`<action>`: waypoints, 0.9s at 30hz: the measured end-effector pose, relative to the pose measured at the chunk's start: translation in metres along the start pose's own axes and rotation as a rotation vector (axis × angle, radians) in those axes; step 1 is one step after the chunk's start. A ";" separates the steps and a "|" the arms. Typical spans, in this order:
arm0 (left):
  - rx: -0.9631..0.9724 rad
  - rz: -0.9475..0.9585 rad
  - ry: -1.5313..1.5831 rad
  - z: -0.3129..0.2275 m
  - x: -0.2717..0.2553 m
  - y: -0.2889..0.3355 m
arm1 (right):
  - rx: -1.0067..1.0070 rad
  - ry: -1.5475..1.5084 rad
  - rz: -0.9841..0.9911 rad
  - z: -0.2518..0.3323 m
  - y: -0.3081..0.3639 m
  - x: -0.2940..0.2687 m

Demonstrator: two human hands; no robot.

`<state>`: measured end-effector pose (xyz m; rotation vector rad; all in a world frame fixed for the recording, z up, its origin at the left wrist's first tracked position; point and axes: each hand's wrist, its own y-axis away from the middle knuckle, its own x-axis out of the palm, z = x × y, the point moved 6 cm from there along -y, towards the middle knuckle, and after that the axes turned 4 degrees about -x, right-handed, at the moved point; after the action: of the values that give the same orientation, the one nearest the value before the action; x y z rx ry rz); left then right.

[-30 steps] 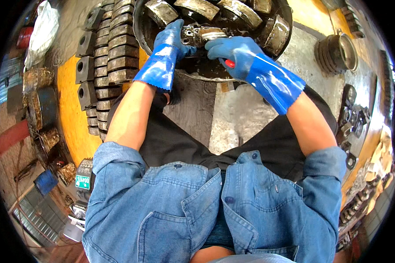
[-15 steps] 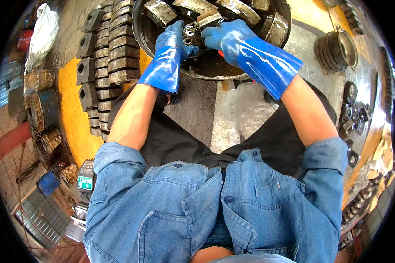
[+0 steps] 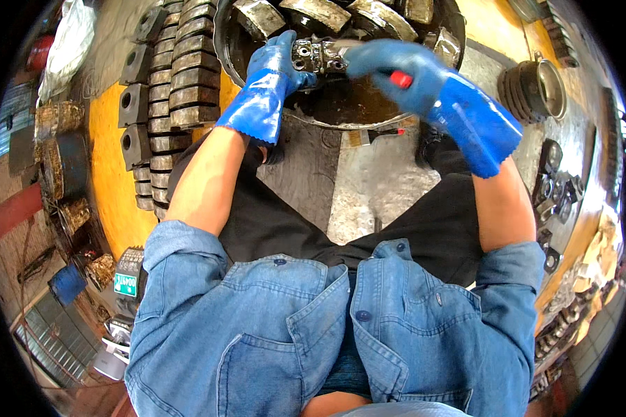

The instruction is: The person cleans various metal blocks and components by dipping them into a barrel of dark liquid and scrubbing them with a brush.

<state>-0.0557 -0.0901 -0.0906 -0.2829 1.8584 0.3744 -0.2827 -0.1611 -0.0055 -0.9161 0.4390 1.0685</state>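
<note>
Observed, set down on the floor, a wide, round black pan (image 3: pixel 341 126), with dark liquid pooled toward the near rim. Noted, off the left rim, two long rows of dark metal segments (image 3: pixel 190 69) laid closely side by side on a yellow surface, flanked by a file of blocks with round holes (image 3: pixel 133 104). Found, gloved in blue, the right hand (image 3: pixel 407 69) over the right half of the pan, blurred, with fingers curled around a tool; could not make out each fingertip. Found the left hand (image 3: pixel 275 62), likewise gloved, at the left rim, fingers pressed together and pinching one end of a metal part against the thumb. Recorded a stack of rings (image 3: pixel 532 94) off the right rim. Listed curved metal blocks (image 3: pixel 316 14) along the far rim. Located the metal part (image 3: pixel 316 55) between both hands, left of the pan's middle; could not tell whether lifted or resting. Identified the red-handled tool (image 3: pixel 400 78) by the grip protruding from the right fist. Saw pale printed characters on a small teal label (image 3: pixel 125 284), fixed to a dark grey boxy item (image 3: pixel 129 264) at far left.
</note>
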 end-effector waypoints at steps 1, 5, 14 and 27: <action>0.007 -0.028 0.005 0.001 0.001 -0.002 | -0.024 0.033 -0.192 -0.003 -0.002 -0.020; -0.048 -0.029 0.012 0.008 0.001 0.000 | 0.637 -0.477 -0.248 -0.039 0.002 -0.050; -0.160 0.009 -0.085 -0.017 -0.001 0.010 | 0.558 -0.705 -0.467 -0.056 -0.018 0.000; -0.145 -0.020 -0.081 -0.028 -0.012 0.015 | 0.667 -0.410 -0.097 -0.049 -0.012 0.031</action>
<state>-0.0827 -0.0872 -0.0697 -0.3795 1.7505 0.5009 -0.2524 -0.1854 -0.0500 -0.1192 0.3652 0.9022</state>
